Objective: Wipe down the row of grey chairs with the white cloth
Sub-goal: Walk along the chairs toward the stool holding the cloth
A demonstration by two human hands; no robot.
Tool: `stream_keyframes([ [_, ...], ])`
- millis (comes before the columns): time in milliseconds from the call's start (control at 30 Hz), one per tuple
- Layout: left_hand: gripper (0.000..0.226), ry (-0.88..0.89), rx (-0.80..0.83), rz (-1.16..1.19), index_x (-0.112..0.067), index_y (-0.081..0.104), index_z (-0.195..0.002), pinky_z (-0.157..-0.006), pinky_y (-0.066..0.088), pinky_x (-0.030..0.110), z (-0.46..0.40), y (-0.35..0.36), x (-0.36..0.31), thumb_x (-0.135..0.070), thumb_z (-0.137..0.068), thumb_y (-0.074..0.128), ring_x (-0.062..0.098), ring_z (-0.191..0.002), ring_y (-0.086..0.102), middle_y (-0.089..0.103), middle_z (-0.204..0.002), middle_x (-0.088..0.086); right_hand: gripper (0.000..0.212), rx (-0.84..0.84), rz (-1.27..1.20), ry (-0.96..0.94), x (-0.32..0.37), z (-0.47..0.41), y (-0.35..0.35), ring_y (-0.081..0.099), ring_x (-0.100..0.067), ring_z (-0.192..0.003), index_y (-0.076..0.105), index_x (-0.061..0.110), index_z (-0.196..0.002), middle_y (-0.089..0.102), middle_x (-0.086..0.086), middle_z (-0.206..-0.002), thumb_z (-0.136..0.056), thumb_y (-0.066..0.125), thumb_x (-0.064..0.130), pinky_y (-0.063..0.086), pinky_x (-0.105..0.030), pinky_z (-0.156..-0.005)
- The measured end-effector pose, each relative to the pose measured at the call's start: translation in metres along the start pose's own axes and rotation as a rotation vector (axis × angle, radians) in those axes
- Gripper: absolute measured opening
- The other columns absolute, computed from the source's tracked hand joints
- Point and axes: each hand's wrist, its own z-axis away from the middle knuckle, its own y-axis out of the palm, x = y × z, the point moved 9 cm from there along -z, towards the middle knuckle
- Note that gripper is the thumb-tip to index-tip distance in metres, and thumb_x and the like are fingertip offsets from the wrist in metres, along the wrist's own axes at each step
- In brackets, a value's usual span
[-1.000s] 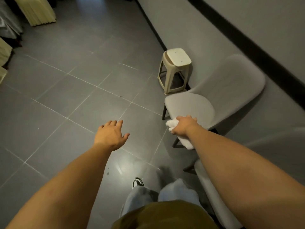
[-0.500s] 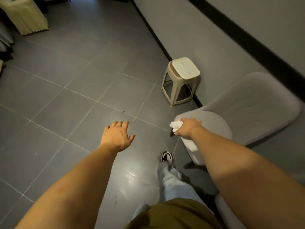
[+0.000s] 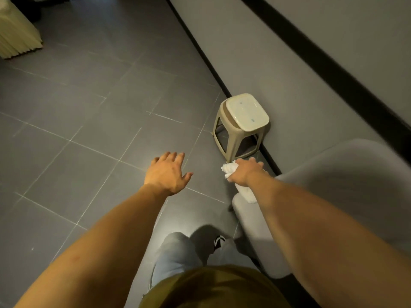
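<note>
A dark grey tiled floor (image 3: 89,130) is filling most of the frame. At the right, a grey chair (image 3: 347,185) is running off the edge, its seat partly covered by the right forearm and its legs hidden. A beige plastic stool (image 3: 242,123) is standing by the wall above centre. The left hand (image 3: 166,174) is hovering over the tiles, fingers spread wide, holding nothing. The right hand (image 3: 245,172) is gripping the white cloth (image 3: 243,190), bunched at the chair's front edge; its fingertips are hard to make out.
</note>
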Motion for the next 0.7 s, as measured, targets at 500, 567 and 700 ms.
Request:
stream_keyframes([
  [500,0.080,0.296,0.055,-0.089,-0.022,0.023,-0.151,-0.112,0.026,0.049,-0.322,-0.034,0.072,-0.071,-0.089,0.029,0.028,-0.141,0.029,0.037,-0.152,0.007,0.085,-0.033,-0.265,0.319,0.043,-0.164,-0.122,0.034,-0.038,-0.135,0.037,0.033,-0.150,0.035,-0.010,-0.146,-0.076,0.071,0.059,0.042,-0.055,-0.104],
  [567,0.079,0.322,0.056,-0.113,-0.022,0.023,-0.151,-0.113,0.027,0.050,-0.364,-0.047,0.088,-0.071,-0.089,0.031,0.029,-0.141,0.030,0.038,-0.152,0.007,0.085,-0.045,-0.293,0.367,0.053,-0.180,-0.137,0.035,-0.039,-0.134,0.036,0.032,-0.149,0.035,-0.011,-0.146,-0.076,0.070,0.060,0.040,-0.055,-0.103],
  [700,0.079,0.369,0.085,-0.135,-0.024,0.022,-0.150,-0.114,0.026,0.050,-0.432,-0.065,0.091,-0.072,-0.089,0.033,0.029,-0.142,0.029,0.036,-0.153,0.006,0.082,-0.041,-0.386,0.418,0.066,-0.207,-0.163,0.035,-0.039,-0.133,0.041,0.034,-0.144,0.037,-0.012,-0.144,-0.071,0.063,0.064,0.040,-0.054,-0.100],
])
